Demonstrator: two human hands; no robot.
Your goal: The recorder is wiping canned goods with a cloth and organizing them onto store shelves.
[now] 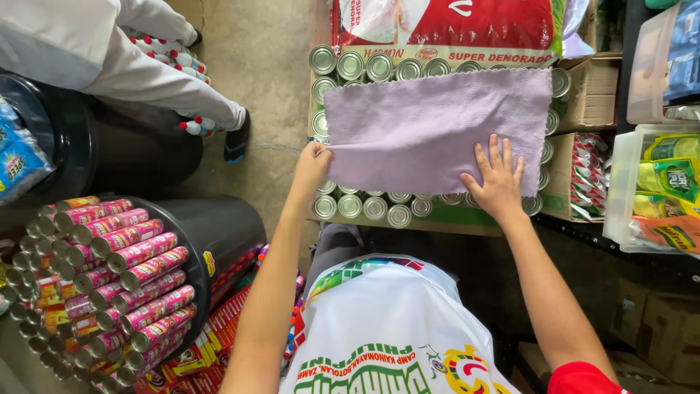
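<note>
A lilac cloth lies spread over rows of upright silver tin cans in a cardboard tray. My left hand pinches the cloth's near-left corner. Flat on the cloth's near-right part rests my right hand, fingers spread. More can tops show along the far and left edges of the cloth.
A red and white sack lies beyond the cans. Stacked pink-labelled tins lean on a black drum at left. Another person's white sleeves reach over at top left. Clear bins of packets and cardboard boxes stand right.
</note>
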